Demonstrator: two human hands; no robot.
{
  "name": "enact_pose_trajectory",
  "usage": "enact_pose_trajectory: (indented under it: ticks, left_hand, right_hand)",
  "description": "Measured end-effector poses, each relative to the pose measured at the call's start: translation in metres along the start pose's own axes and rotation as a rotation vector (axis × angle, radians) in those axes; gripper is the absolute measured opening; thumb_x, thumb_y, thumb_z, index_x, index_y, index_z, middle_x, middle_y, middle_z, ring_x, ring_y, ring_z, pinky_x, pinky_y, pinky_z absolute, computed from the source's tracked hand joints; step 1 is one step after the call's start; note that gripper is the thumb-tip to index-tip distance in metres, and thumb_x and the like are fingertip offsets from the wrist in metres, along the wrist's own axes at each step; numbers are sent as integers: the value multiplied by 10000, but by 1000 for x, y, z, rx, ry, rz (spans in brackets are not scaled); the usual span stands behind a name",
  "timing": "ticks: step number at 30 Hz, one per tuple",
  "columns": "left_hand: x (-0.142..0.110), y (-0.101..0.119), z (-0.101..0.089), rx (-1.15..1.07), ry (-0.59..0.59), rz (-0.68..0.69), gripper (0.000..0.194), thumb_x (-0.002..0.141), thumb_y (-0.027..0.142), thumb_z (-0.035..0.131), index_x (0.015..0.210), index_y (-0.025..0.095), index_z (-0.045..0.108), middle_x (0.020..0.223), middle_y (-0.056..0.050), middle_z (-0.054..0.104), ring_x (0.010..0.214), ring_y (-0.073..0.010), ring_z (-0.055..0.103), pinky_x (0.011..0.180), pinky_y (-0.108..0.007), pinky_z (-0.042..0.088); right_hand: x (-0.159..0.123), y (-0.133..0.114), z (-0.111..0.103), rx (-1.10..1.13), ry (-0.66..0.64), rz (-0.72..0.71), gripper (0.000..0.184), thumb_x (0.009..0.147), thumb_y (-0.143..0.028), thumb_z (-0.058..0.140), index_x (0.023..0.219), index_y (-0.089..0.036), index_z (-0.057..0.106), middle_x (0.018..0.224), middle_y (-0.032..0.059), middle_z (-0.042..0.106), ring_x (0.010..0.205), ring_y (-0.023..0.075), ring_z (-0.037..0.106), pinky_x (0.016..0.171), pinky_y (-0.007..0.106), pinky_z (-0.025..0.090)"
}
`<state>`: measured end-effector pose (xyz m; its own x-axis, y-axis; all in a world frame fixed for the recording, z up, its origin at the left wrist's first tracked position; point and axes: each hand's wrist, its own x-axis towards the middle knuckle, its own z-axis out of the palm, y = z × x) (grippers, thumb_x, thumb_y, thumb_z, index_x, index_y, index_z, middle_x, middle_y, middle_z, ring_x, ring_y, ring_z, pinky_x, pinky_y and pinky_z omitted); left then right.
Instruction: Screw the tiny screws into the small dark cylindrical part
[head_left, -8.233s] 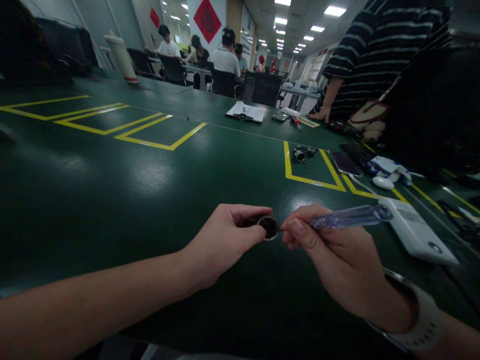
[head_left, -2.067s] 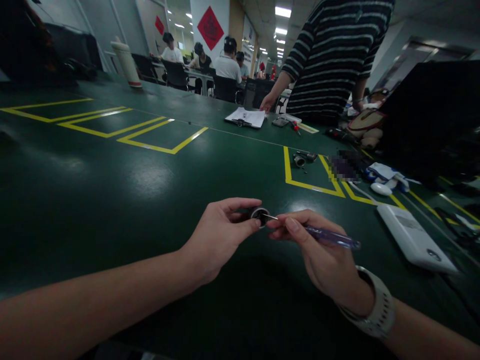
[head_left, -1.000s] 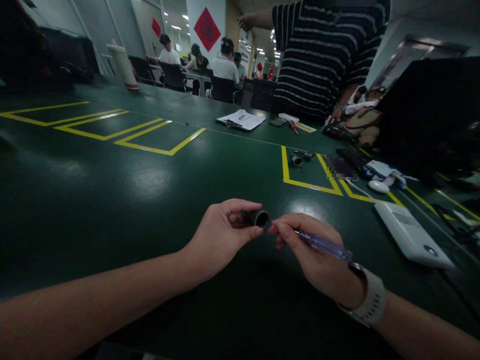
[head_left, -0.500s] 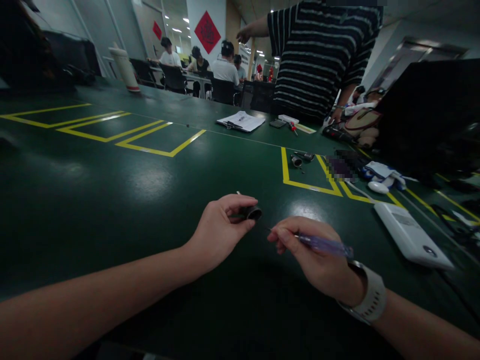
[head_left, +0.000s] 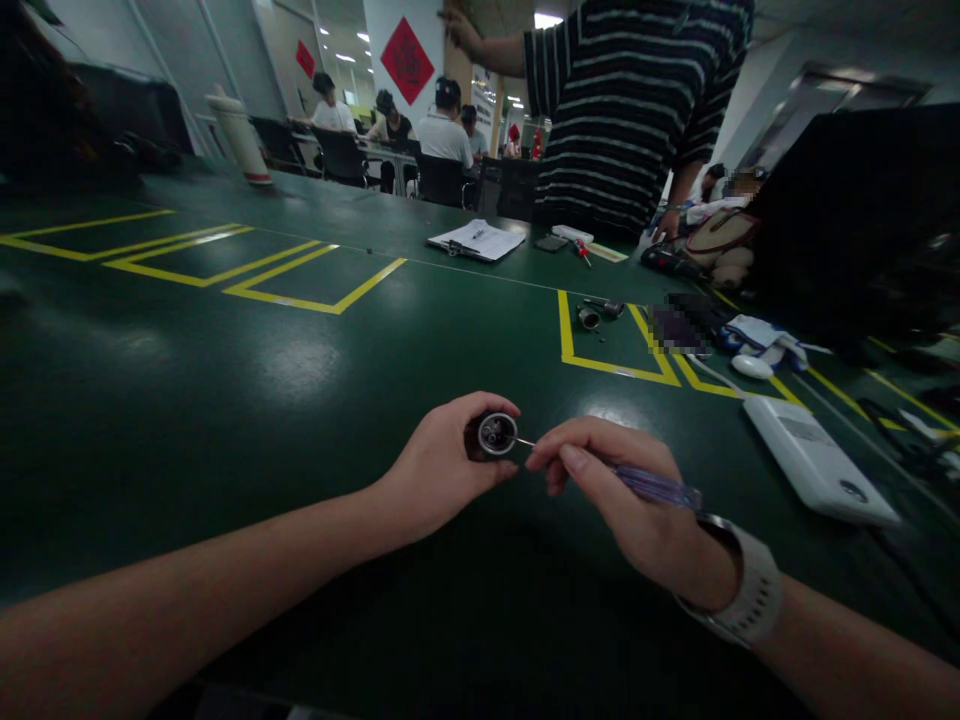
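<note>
Between the thumb and fingers of my left hand (head_left: pixel 439 470) is a small dark round metal housing (head_left: pixel 486 447), its open end turned toward me. Inside its bright rim, small inner parts show, too fine to name. My right hand (head_left: pixel 622 500) is closed around a screwdriver with a see-through purple handle (head_left: pixel 660 487). The thin metal shaft points left, and its tip reaches the mouth of the housing. Whether the tip touches a part inside, I cannot tell. Both hands are held above the green table (head_left: pixel 300 440).
Small metal parts (head_left: pixel 589 317) lie inside a yellow-taped box at the right. A white device (head_left: pixel 817 460) rests beside my right hand. Farther back are a clipboard with papers (head_left: pixel 480 240), a red screwdriver (head_left: pixel 583 252) and a person in a striped shirt (head_left: pixel 637 120).
My left hand has turned the housing so its open end faces me. The screwdriver's tip has come up to the opening. Across the table, the person's raised arm has moved up and left.
</note>
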<state>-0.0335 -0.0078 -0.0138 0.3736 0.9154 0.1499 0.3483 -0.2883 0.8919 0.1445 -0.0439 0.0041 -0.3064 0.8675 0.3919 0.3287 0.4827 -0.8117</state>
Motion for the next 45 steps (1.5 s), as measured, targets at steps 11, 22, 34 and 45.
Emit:
enact_pose_trajectory:
  ticks: [11, 22, 34, 45]
  left_hand:
    - [-2, 2, -2, 315, 5, 382, 124, 749, 191, 572, 655, 178, 492, 643, 26, 527, 658, -129, 466, 645, -269, 360]
    - [-5, 4, 4, 226, -19, 294, 132, 716, 80, 506, 616, 164, 490, 638, 26, 489, 622, -108, 467, 571, -233, 351]
    - [-5, -4, 6, 263, -99, 331, 164, 741, 68, 461, 614, 162, 505, 630, 22, 487, 619, -109, 469, 569, -232, 342]
    - [-1, -5, 1, 247, -91, 378, 167, 716, 21, 467, 629, 164, 458, 639, 27, 460, 612, -104, 449, 571, -231, 334]
  right_hand:
    - [-12, -8, 6, 146, -30, 89, 170, 813, -98, 454, 813, -156, 614, 785, 47, 644, 602, 121, 578, 495, 232, 461]
    - [-8, -9, 15, 303, 19, 190, 155, 768, -100, 482, 743, -165, 621, 665, 3, 617, 542, 88, 512, 453, 197, 392]
    - [2, -7, 18, 751, 99, 505, 81, 615, -147, 515, 589, -141, 591, 524, 27, 613, 429, 85, 462, 347, 167, 318]
    - [-2, 2, 17, 711, 90, 405, 108, 650, -134, 507, 622, -138, 611, 546, 21, 626, 435, 76, 453, 367, 167, 303]
